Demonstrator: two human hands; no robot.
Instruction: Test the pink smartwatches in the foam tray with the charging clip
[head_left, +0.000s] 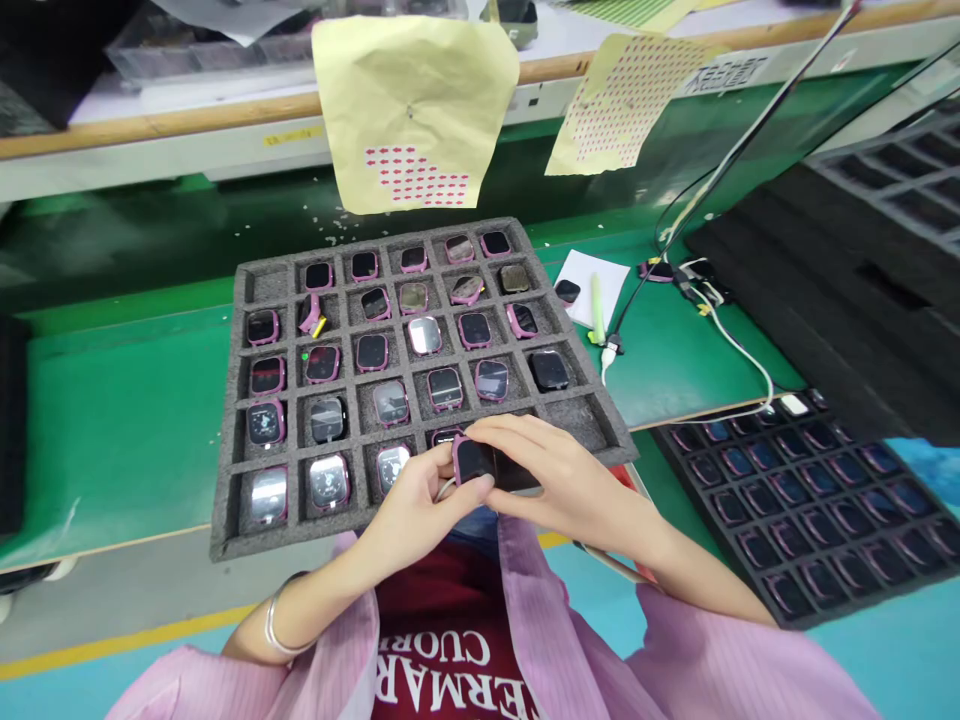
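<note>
A grey foam tray (224, 500) lies tilted on the green table, its compartments holding several purple-framed watch bodies, some with lit screens. Above its front right part, my left hand (420, 497) grips a purple-framed watch (474, 460) by its left side and lower edge. My right hand (559, 480) has its fingers at the top and right of the same watch. A dark, flat, shiny piece (514, 474) shows beneath the right palm; whether it is held is unclear. A pale cable or loop shows by the left fingers.
On the green table (112, 400), a white paper (611, 280) bears a light-green stick (597, 308) and a small dark piece. Cables (731, 160) hang at the right. A second filled tray (817, 500) sits lower right, near black foam (810, 290). Yellow sticker sheets (412, 90) hang from the shelf.
</note>
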